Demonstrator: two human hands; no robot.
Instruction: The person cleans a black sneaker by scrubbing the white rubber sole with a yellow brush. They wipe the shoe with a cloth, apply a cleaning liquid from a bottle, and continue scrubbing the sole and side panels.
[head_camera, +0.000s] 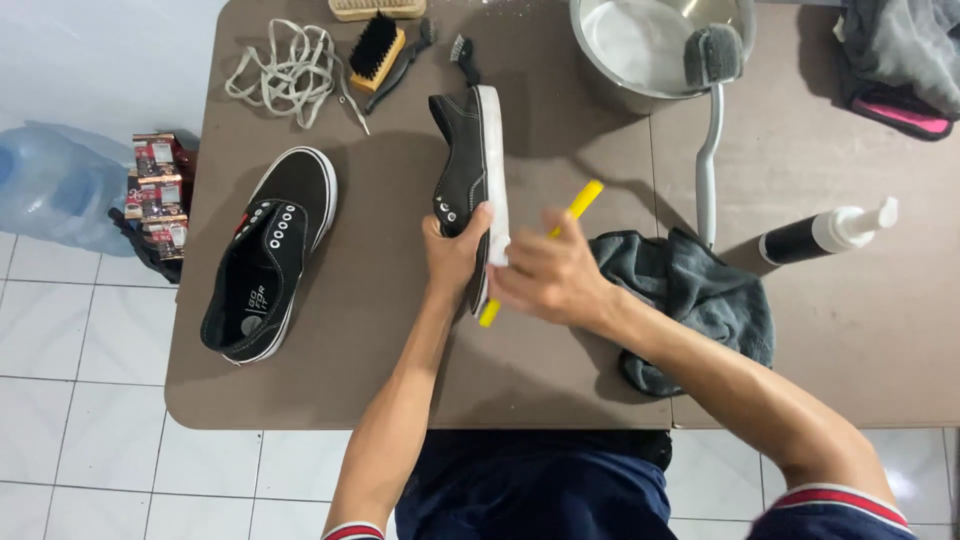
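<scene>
My left hand (452, 255) grips a black canvas shoe (463, 165) tipped on its side, its white sole edge facing right. My right hand (548, 272) holds a yellow-handled brush (583, 200) against that white sole edge near the toe; the handle's lower end shows below my fingers. The bristle end is hidden behind my hand. A second black shoe (265, 255) without laces lies upright on the brown table (380, 350) to the left.
A grey cloth (690, 295) lies right of my hands. A metal bowl (650, 45) with soapy water and a grey long-handled brush (712, 120) stands at the back. White laces (285, 70), several brushes (375, 50), a pump bottle (825, 232) and a water jug (50, 185) are around.
</scene>
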